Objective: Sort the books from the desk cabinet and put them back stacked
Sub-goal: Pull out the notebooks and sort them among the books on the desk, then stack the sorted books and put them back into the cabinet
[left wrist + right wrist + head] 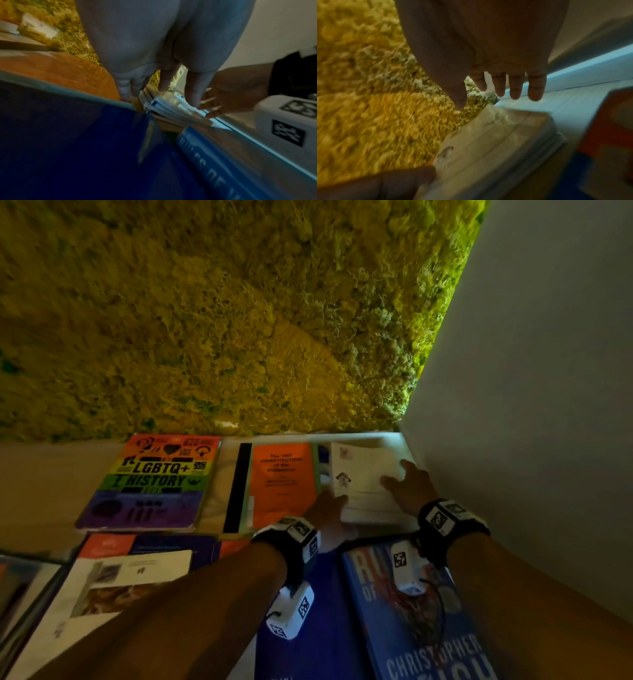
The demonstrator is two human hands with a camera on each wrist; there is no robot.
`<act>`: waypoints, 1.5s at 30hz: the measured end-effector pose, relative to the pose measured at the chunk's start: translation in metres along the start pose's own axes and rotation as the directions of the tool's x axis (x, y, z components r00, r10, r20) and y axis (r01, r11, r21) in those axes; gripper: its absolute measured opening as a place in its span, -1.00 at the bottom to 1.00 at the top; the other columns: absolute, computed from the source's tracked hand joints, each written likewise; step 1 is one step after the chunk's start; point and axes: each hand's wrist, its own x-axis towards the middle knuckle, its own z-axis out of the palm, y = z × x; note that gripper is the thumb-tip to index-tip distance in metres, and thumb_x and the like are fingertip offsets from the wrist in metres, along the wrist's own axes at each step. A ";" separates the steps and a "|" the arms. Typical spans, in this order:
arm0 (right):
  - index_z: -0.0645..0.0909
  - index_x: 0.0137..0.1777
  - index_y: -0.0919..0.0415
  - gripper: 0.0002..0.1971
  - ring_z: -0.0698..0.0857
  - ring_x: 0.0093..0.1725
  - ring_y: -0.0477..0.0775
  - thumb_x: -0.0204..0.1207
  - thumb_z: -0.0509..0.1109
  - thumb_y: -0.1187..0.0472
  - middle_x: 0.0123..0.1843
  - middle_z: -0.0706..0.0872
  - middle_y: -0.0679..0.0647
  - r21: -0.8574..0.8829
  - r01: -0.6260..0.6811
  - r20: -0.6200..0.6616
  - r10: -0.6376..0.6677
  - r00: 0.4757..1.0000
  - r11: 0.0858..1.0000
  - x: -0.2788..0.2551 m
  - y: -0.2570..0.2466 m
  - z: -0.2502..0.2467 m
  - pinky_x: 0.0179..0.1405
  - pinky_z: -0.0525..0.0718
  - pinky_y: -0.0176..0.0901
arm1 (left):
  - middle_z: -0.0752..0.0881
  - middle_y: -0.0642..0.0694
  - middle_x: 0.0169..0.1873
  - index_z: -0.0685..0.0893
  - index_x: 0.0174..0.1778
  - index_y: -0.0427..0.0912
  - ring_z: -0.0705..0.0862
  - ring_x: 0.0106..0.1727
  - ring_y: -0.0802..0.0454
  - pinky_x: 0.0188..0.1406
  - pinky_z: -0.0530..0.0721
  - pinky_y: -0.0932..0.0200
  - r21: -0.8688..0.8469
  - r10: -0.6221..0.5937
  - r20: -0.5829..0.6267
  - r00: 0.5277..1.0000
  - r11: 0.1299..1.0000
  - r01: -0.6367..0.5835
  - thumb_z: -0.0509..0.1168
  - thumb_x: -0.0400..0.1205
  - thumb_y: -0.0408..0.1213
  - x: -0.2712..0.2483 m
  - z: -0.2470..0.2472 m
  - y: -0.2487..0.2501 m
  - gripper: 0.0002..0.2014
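A stack of thin white booklets point(366, 491) lies at the far right of the desk, next to the white wall. My left hand point(327, 506) holds its near left corner, thumb on the top cover; in the left wrist view the thumb lies over the fanned booklet edges point(171, 109) and the other fingers point(124, 89) sit at their side. My right hand point(406, 482) lies on the stack's right part with straight, spread fingers point(515, 89) above the white cover point(488, 142). Left of the stack lies an orange book point(281, 481).
A rainbow LGBTQ+ History book point(154, 481) lies further left. Nearer me are a light blue hardback point(421, 621), a dark blue book point(318, 638), a purple-and-orange book point(154, 544) and a white magazine point(113, 587). A moss wall point(205, 320) backs the desk; a white wall point(531, 371) closes the right.
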 end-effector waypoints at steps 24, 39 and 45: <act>0.64 0.28 -0.06 -0.72 0.77 0.16 0.07 0.65 0.46 0.27 0.20 0.79 0.01 0.292 0.446 0.076 -0.486 0.871 0.846 -0.096 -0.084 0.082 0.24 0.70 0.19 | 0.54 -0.32 0.47 0.52 0.54 -0.25 0.50 0.50 -0.21 0.41 0.38 0.15 -0.170 -0.031 -0.217 0.976 0.985 -0.007 0.35 0.57 -0.13 -0.133 -0.068 -0.139 -0.41; 0.40 0.59 0.09 -0.47 0.86 -0.04 0.29 0.68 0.49 0.18 0.01 0.81 0.19 0.213 0.119 0.487 -0.211 0.847 0.970 -0.229 -0.143 0.213 0.02 0.88 0.23 | 0.70 -0.28 0.26 0.59 0.45 -0.28 0.69 0.28 -0.27 0.17 0.63 0.08 -0.644 -0.442 -0.271 0.855 0.744 0.180 0.43 0.58 -0.42 -0.261 -0.074 -0.280 -0.53; 0.40 0.48 -0.11 -0.49 0.82 0.02 0.15 0.69 0.45 0.36 0.00 0.77 0.05 0.384 -0.007 0.485 -0.195 0.853 0.923 -0.240 -0.142 0.210 -0.16 0.86 0.03 | 0.64 0.11 -0.63 0.80 -0.07 -0.13 0.53 -0.61 0.14 -0.59 0.43 0.31 -0.829 -0.406 -0.125 0.905 0.544 0.130 0.36 0.52 -0.59 -0.255 -0.072 -0.273 -0.74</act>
